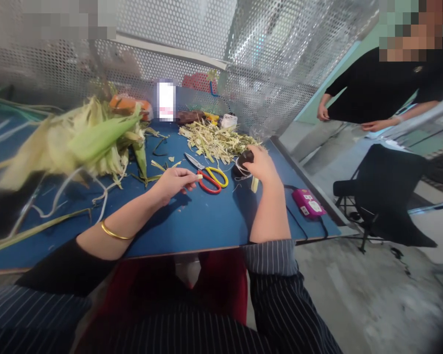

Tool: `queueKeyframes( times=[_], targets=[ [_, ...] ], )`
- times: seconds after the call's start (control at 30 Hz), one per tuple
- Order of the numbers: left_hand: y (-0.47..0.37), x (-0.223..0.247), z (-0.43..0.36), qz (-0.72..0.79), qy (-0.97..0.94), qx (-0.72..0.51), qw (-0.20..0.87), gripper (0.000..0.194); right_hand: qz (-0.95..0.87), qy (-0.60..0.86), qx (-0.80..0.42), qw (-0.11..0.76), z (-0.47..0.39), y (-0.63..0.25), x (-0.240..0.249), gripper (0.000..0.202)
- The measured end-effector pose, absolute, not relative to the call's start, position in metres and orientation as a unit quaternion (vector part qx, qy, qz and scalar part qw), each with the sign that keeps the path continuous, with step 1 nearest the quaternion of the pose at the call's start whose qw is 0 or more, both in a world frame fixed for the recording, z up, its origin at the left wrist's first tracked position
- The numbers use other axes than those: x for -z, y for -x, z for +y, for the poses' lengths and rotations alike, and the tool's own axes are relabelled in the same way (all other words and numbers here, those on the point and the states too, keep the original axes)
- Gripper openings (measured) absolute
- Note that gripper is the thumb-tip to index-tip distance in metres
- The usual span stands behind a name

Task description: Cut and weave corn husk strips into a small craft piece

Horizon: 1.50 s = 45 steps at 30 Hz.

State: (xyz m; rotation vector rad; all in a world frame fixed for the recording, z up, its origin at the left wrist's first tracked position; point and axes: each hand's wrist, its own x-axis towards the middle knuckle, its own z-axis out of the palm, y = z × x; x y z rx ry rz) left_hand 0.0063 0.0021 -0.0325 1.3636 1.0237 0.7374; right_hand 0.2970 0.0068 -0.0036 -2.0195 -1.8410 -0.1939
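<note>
My left hand (175, 184) is closed in a pinch on a small pale piece of husk (200, 176), held just above the blue table. Beside it lie scissors (216, 178) with one red and one yellow handle, blades pointing away to the left. Further right, my right hand (263, 164) is wrapped over a dark, rounded object with pale thread around it (239, 168); the fingers partly cover it, so its kind is unclear. A short pale strip (255, 185) shows below that hand. Behind both hands is a heap of cut husk shreds (214, 140).
Corn husks (96, 132) pile up on the left. A lit phone (166, 101) stands at the back, near an orange item (131, 105). A purple pack (309, 203) lies by the right edge. Perforated metal (177, 29) borders the table. A person (384, 88) stands right, behind a black chair (387, 191).
</note>
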Motion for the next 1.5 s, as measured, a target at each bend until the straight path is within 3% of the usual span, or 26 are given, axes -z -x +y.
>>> queueKeyframes(
  times=[0.07,0.13,0.2,0.27,0.37,0.67,0.87,1.07,1.5],
  targets=[
    [-0.007,0.033,0.002,0.439,-0.588,-0.320,0.599,0.030,-0.686,0.686,0.124,0.208,0.007,-0.290,0.001,0.057],
    [-0.007,0.033,0.003,0.439,-0.586,-0.322,0.600,0.030,-0.725,0.646,0.146,0.189,0.007,-0.276,0.001,0.040],
    [-0.007,0.034,0.003,0.440,-0.584,-0.322,0.601,0.029,-0.755,0.635,0.110,0.119,0.009,-0.260,0.004,0.025],
    [-0.007,0.034,0.003,0.441,-0.583,-0.324,0.601,0.029,-0.752,0.654,0.073,0.045,0.013,-0.249,0.013,0.023],
    [-0.008,0.034,0.003,0.440,-0.583,-0.324,0.601,0.029,-0.737,0.674,0.038,0.014,0.021,-0.245,0.028,0.021],
    [-0.007,0.033,0.002,0.435,-0.586,-0.320,0.605,0.026,-0.712,0.700,0.010,0.055,0.033,-0.257,0.048,0.022],
    [-0.009,0.032,0.000,0.433,-0.581,-0.317,0.611,0.023,-0.658,0.725,-0.016,0.203,0.030,-0.252,0.047,0.022],
    [-0.009,0.035,0.002,0.424,-0.560,-0.322,0.635,0.022,-0.677,0.678,0.009,0.287,0.024,-0.241,0.036,0.019],
    [-0.008,0.036,0.010,0.454,-0.390,-0.368,0.712,0.015,-0.843,0.495,-0.035,0.209,-0.028,-0.165,0.020,0.018]
  ],
)
